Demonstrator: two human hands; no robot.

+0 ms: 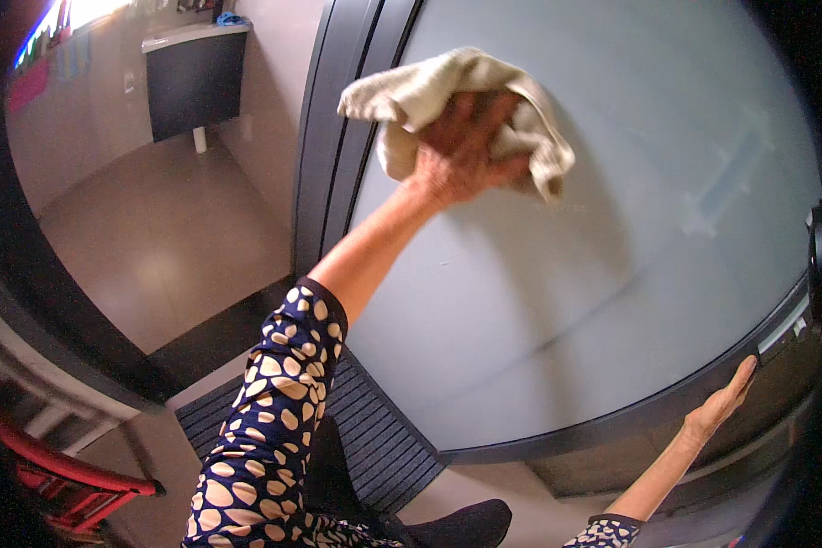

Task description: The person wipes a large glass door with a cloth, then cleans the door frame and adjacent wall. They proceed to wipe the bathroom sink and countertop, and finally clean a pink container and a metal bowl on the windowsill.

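My left hand point(461, 151) presses a crumpled cream cloth point(466, 73) against the upper part of a pale grey-blue door panel point(484, 338). Its fingers are bent into the fabric, and folds of it hang out on both sides. A shadow of the hand and arm falls on the panel. Lower right, my right hand point(723, 399) rests by the dark door frame point(612, 427), seen edge-on. Its fingers look stretched out along the frame, though some are hidden from this side. A lighter streaked patch point(731, 178) shows on the panel's right part.
Left of the door, an opening leads to a tiled room with a dark wall cabinet point(196, 82) under a white basin. A ribbed dark mat point(374, 438) lies at the door's foot, near my dark-clad foot point(461, 525). A red folding frame point(78, 484) stands lower left.
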